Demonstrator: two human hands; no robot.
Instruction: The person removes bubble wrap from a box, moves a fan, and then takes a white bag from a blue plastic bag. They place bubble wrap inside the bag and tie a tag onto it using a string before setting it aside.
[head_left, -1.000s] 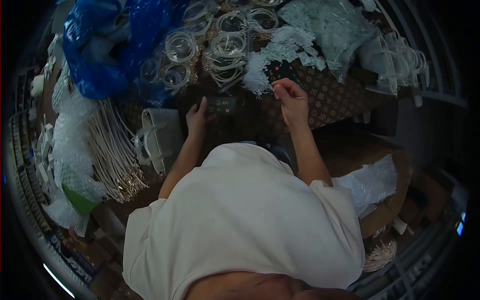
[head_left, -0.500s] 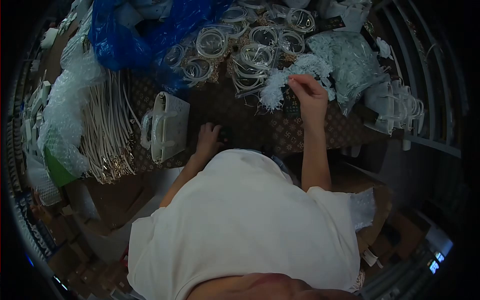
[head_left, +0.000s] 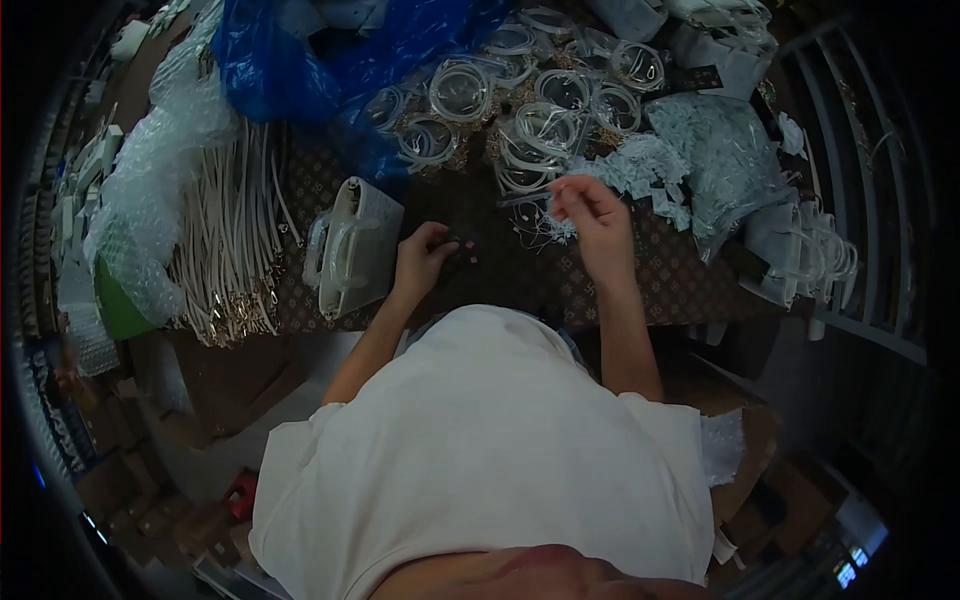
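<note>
My left hand [head_left: 422, 262] is over the patterned table cover, thumb and fingers pinched together. At its fingertips is a small dark piece with pinkish marks [head_left: 470, 252], too dim to name. My right hand [head_left: 597, 228] is raised further right, its thumb and forefinger closed together; whatever they hold is too small to make out. Thin white strings [head_left: 540, 226] lie just left of and below these fingers. Left of my left hand stands a white handbag [head_left: 366, 245] with its handle toward the left.
Light straps with gold clasps [head_left: 225, 230] and bubble wrap [head_left: 140, 215] lie left. A blue plastic bag [head_left: 265, 85], several bagged coiled straps [head_left: 460, 92], shredded white pieces [head_left: 650, 168] and a filled clear bag [head_left: 720, 160] lie at the back. Wrapped white bags [head_left: 790, 245] sit right.
My left hand has lifted and come up off the table, fingers now pinched. My right hand has come lower and nearer. The whole view has shifted slightly.
</note>
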